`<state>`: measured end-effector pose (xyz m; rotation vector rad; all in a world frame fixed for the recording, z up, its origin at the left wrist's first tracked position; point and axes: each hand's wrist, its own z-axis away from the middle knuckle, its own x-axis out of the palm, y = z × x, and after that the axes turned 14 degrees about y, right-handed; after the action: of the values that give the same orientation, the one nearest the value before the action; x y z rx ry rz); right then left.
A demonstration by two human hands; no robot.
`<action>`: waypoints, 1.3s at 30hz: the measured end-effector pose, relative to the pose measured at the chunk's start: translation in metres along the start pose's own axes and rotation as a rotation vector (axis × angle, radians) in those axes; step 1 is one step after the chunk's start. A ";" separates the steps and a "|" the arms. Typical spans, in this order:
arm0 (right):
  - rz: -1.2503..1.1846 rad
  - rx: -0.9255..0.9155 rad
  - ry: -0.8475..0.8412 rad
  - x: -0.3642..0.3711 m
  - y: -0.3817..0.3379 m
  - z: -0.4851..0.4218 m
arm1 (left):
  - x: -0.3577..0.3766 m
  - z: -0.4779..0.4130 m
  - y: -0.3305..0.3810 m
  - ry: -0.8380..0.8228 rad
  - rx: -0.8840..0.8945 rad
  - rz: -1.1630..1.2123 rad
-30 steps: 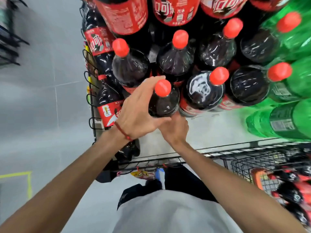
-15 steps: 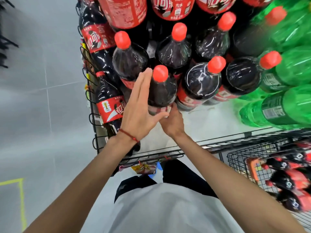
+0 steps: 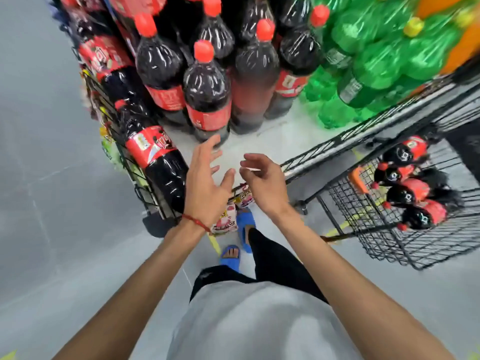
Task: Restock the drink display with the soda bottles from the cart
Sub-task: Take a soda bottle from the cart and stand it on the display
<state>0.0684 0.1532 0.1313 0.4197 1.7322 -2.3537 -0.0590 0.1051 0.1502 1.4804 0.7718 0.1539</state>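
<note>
A: What has moved in the last half second?
B: Both hands have come off the front cola bottle. The left hand lay flat along its shoulder and the right hand sat at its base; now both are drawn back over the front edge of the display shelf.
A: And the fingers?
B: The left ones are spread and nearly straight, the right ones loosely curled; neither hand holds anything. The left fingertips are near the bottle's foot; whether they touch it, I cannot tell.
A: Where is the bottle, and how does it stand?
B: On the white shelf, foremost in the cola cluster; upright, long axis vertical, red cap up, red label towards the person.
A: Counts?
B: Five red caps show plainly in the cluster, this one included; the rest is blur. The green bottles to its right are too smeared to count. One tilted side-rack bottle is at its left. The cart, right of the shelf, holds four cart bottles lying on their sides.
</note>
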 end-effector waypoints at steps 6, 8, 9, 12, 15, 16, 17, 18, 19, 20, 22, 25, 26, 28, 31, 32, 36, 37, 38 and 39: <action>-0.150 0.029 0.202 -0.064 0.029 0.048 | 0.025 0.050 0.011 -0.171 0.022 0.079; -0.182 0.064 0.278 -0.092 0.048 0.058 | 0.044 0.067 0.021 -0.267 0.042 0.081; -0.196 0.084 0.308 -0.102 0.054 0.063 | 0.051 0.075 0.024 -0.302 0.053 0.082; -0.257 0.146 0.405 -0.139 0.079 0.076 | 0.084 0.100 0.036 -0.406 0.084 0.080; -0.289 0.216 0.497 -0.176 0.104 0.086 | 0.121 0.123 0.046 -0.510 0.104 0.080; -0.300 0.237 0.527 -0.188 0.112 0.089 | 0.133 0.131 0.048 -0.546 0.114 0.071; -0.310 0.256 0.552 -0.200 0.120 0.091 | 0.144 0.137 0.052 -0.573 0.123 0.067; -0.320 0.291 0.594 -0.223 0.134 0.093 | 0.166 0.152 0.059 -0.619 0.127 0.063; -0.333 0.316 0.623 -0.240 0.144 0.093 | 0.182 0.164 0.063 -0.655 0.129 0.055; -0.344 0.328 0.638 -0.252 0.149 0.093 | 0.192 0.172 0.068 -0.681 0.124 0.048; -0.377 0.346 0.686 -0.282 0.162 0.092 | 0.218 0.192 0.076 -0.752 0.127 0.027; -0.416 0.351 0.750 -0.330 0.183 0.085 | 0.260 0.232 0.092 -0.887 0.165 0.013; -0.426 0.350 0.766 -0.345 0.188 0.083 | 0.274 0.242 0.098 -0.926 0.169 0.007; -0.445 0.360 0.790 -0.373 0.200 0.079 | 0.302 0.260 0.109 -0.982 0.185 -0.015; -0.458 0.389 0.796 -0.399 0.210 0.071 | 0.330 0.268 0.119 -1.021 0.229 -0.018; -0.466 0.400 0.796 -0.409 0.213 0.065 | 0.341 0.267 0.121 -1.028 0.234 -0.024; -0.474 0.444 0.805 -0.431 0.221 0.035 | 0.380 0.250 0.125 -1.014 0.249 -0.068; -0.469 0.467 0.803 -0.438 0.223 0.019 | 0.397 0.242 0.124 -1.011 0.241 -0.084; -0.455 0.479 0.798 -0.443 0.224 0.006 | 0.411 0.234 0.124 -1.005 0.239 -0.094; -0.442 0.484 0.790 -0.447 0.225 -0.004 | 0.422 0.228 0.124 -1.003 0.234 -0.097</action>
<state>0.5606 0.0828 0.0775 1.3109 1.5918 -3.2314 0.4295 0.1592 0.0881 1.4894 0.0341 -0.7306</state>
